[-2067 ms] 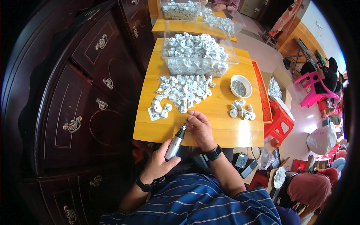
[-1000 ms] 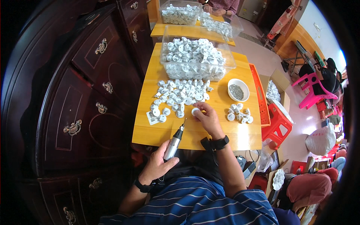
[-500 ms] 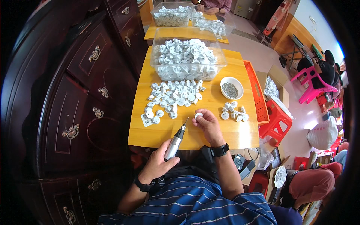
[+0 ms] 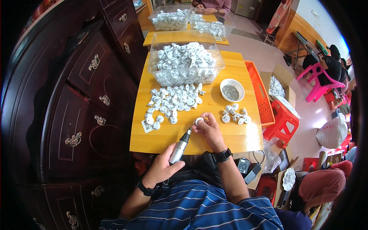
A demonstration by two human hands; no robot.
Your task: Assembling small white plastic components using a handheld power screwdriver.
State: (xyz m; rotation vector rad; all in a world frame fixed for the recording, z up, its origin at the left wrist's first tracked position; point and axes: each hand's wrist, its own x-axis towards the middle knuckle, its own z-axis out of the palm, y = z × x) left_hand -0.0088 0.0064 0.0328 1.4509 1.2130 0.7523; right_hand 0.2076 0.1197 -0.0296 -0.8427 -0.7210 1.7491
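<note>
My left hand (image 4: 163, 168) is wrapped round a silver and black electric screwdriver (image 4: 179, 150), its tip tilted up and away from me. Between the fingertips of my right hand (image 4: 211, 132) is a small round white plastic part (image 4: 199, 121), close against the screwdriver's tip; whether they touch I cannot make out. Beyond my hands a loose pile of white plastic parts (image 4: 176, 100) is spread over the wooden table (image 4: 161, 138). A smaller group of white parts (image 4: 235, 114) lies to the right, below a white bowl (image 4: 232, 81) of small metal screws (image 4: 230, 92).
A clear plastic bin (image 4: 186, 63) heaped with white parts stands at the table's far side. Dark drawer cabinets (image 4: 92, 115) line the left. An orange crate (image 4: 260, 94) and a red stool (image 4: 281, 122) are on the right. Across a second table sits another person (image 4: 214, 4).
My right hand has shifted slightly left, bringing the white part up to the screwdriver's tip. My left hand keeps its hold on the screwdriver. The view has moved a little.
</note>
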